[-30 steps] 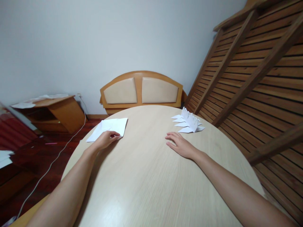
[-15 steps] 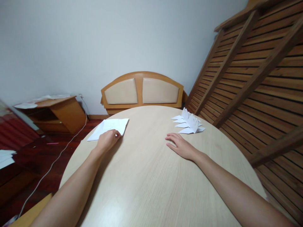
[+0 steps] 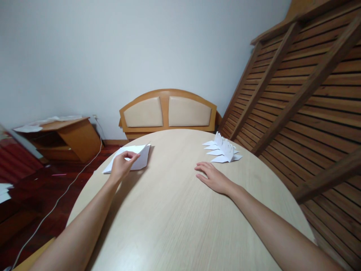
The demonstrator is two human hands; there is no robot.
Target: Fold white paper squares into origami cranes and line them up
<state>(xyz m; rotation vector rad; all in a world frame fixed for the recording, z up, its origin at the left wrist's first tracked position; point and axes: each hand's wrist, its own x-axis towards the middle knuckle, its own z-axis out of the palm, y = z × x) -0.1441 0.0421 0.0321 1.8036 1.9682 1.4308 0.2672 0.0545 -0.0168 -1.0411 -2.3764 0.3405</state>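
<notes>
My left hand (image 3: 124,162) pinches the near right corner of a white sheet of paper (image 3: 142,158) between thumb and forefinger. That corner is lifted and the sheet bends up from the white paper stack (image 3: 111,165) under it. My right hand (image 3: 212,177) lies on the round table (image 3: 175,210), fingers stretched out, with nothing in it. Just beyond it stand several folded white paper cranes (image 3: 222,148), lined up closely one behind another with pointed wings spread.
A padded headboard (image 3: 167,111) stands behind the table by the wall. Wooden slatted panels (image 3: 304,101) lean along the right side. At left are a low wooden cabinet (image 3: 76,139) with papers on top and a white cable (image 3: 76,177) across the floor.
My left hand has raised the sheet's near right corner off the stack, curling it upward. My right hand stays resting on the table. The view has shifted slightly.
</notes>
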